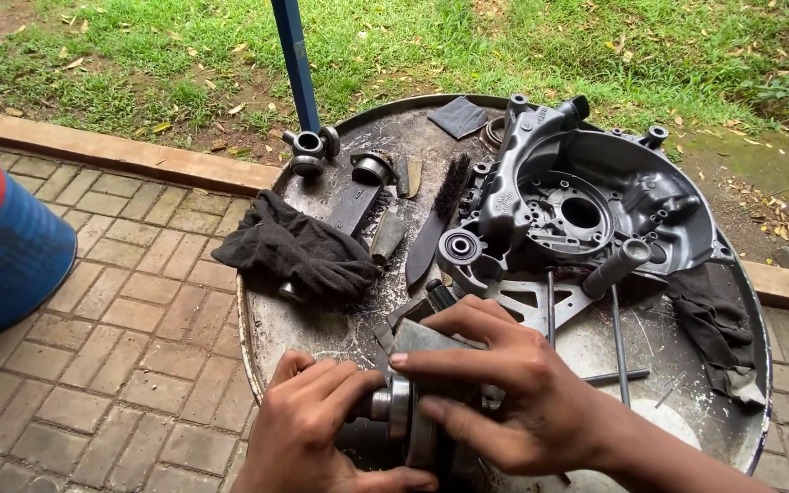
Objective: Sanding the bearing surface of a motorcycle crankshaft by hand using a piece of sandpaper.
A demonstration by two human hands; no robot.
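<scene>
My left hand (308, 420) and my right hand (504, 388) grip a round metal part (404, 411) with a short shaft, at the near edge of a round metal drum top (340, 333). The left fingers pinch the shaft end; the right fingers press a piece of grey abrasive paper (426, 342) against the part. A large dark engine crankcase casting (586, 205) lies just beyond my right hand.
On the drum top lie a dark rag (299, 246), a wire brush (438, 215), a wrench (358, 196), several thin rods (615, 338) and another rag (714, 324). A blue post (294, 59) rises behind. A red and blue drum (2, 246) stands left on brick paving.
</scene>
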